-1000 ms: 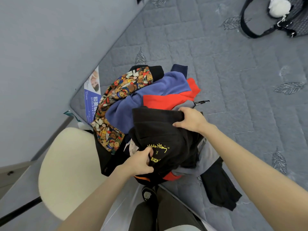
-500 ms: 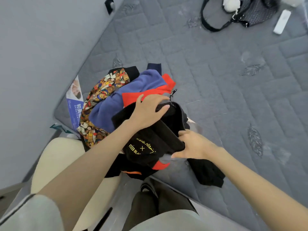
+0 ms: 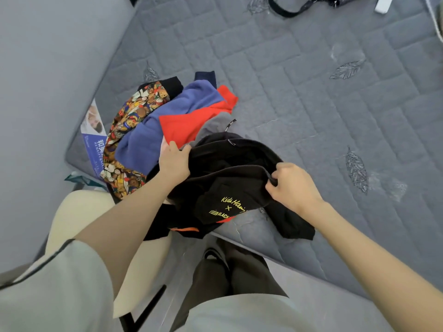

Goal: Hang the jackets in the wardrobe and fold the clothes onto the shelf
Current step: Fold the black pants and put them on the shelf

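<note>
**A:** So, in the head view, where does the black sweatshirt [image 3: 230, 178] lie?

**B:** On the near corner of the bed [image 3: 311, 97], at the front of the clothes pile, bunched up between both hands. Yellow lettering shows on its lower part. A black end lies flat on the bed just below the right wrist.

**A:** And the grip of each hand?

**B:** The left hand [image 3: 173, 161] has its grip clamped on the sweatshirt's left edge, thumb on top of the cloth. The right hand [image 3: 292, 185] pinches a fold on the right side, fingers curled round it.

**A:** What sits behind it?

**B:** A red garment [image 3: 191, 123] lies just beyond the left hand. A blue fleece [image 3: 153, 137] is to its left and a grey piece [image 3: 213, 125] beside the red. A bear-print jacket [image 3: 127, 123] is at the far left, near the wall.

**A:** Anything else?

**B:** A cream chair seat [image 3: 72, 212] is below the pile. A dark bag strap [image 3: 285, 12] and a small white object [image 3: 383, 4] lie at the bed's far end.
</note>
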`<action>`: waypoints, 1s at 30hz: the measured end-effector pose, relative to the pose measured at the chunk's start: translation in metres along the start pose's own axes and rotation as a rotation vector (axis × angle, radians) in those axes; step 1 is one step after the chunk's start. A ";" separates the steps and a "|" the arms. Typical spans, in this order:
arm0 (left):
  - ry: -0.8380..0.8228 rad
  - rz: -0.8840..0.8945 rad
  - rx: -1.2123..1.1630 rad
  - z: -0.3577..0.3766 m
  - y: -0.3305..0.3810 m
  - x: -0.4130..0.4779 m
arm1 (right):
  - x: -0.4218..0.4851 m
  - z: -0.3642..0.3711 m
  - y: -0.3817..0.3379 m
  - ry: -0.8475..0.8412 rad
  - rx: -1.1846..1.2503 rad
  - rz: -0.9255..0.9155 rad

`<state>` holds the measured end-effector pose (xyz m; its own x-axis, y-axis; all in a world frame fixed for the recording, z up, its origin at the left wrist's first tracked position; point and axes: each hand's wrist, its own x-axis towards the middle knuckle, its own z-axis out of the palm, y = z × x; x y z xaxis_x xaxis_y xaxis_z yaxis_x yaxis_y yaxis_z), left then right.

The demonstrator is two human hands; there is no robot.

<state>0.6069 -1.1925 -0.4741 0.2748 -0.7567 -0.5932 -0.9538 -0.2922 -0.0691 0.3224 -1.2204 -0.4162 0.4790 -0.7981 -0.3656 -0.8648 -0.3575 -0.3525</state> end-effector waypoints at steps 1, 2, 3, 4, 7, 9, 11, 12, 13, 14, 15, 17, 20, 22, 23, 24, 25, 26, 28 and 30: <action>0.020 -0.008 -0.018 0.004 -0.003 -0.004 | -0.001 0.000 0.001 0.037 0.057 -0.012; 0.038 -0.020 -0.040 0.006 -0.007 -0.008 | -0.002 0.000 0.002 0.063 0.110 -0.025; 0.055 -0.035 -0.068 0.009 -0.013 -0.012 | -0.003 0.000 0.001 0.079 0.153 -0.038; 0.075 -0.048 -0.094 0.012 -0.019 -0.017 | -0.003 0.000 0.000 0.089 0.185 -0.048; 0.180 -0.046 -0.190 0.016 -0.041 -0.036 | -0.003 0.001 -0.008 0.153 0.243 -0.072; 0.239 -0.042 -0.238 0.016 -0.056 -0.050 | 0.001 0.002 -0.015 0.187 0.313 -0.007; 0.288 -0.045 -0.229 0.014 -0.070 -0.068 | 0.005 0.002 -0.024 0.166 0.403 0.096; 0.314 -0.056 -0.237 0.014 -0.076 -0.078 | 0.006 0.001 -0.029 0.151 0.438 0.140; 0.336 -0.073 -0.255 0.015 -0.081 -0.090 | 0.006 0.001 -0.035 0.145 0.457 0.166; 0.357 -0.097 -0.273 0.018 -0.085 -0.102 | 0.005 0.001 -0.041 0.148 0.461 0.176; 0.375 -0.124 -0.286 0.022 -0.089 -0.114 | 0.002 0.001 -0.047 0.153 0.461 0.174; 0.389 -0.182 -0.299 0.034 -0.097 -0.142 | -0.006 0.002 -0.062 0.150 0.467 0.149; 0.391 -0.263 -0.280 0.052 -0.113 -0.191 | -0.025 0.001 -0.081 0.164 0.490 0.054; 0.440 -0.328 -0.277 0.063 -0.126 -0.231 | -0.043 -0.001 -0.096 0.170 0.483 -0.060; 0.468 -0.358 -0.278 0.067 -0.132 -0.252 | -0.053 -0.002 -0.104 0.169 0.460 -0.127; 0.495 -0.386 -0.277 0.071 -0.137 -0.273 | -0.062 -0.003 -0.113 0.167 0.424 -0.199; 0.524 -0.418 -0.276 0.074 -0.141 -0.294 | -0.071 -0.003 -0.124 0.166 0.385 -0.270; 0.556 -0.452 -0.274 0.077 -0.144 -0.315 | -0.080 -0.005 -0.135 0.165 0.355 -0.335; 0.581 -0.528 -0.276 0.083 -0.149 -0.356 | -0.098 -0.010 -0.158 0.182 0.341 -0.442; 0.564 -0.588 -0.302 0.089 -0.151 -0.395 | -0.114 -0.019 -0.178 0.233 0.343 -0.490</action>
<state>0.6318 -0.7973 -0.3003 0.8083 -0.5876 -0.0360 -0.5871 -0.8091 0.0235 0.4183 -1.0747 -0.2955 0.7275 -0.6801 0.0909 -0.4385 -0.5628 -0.7007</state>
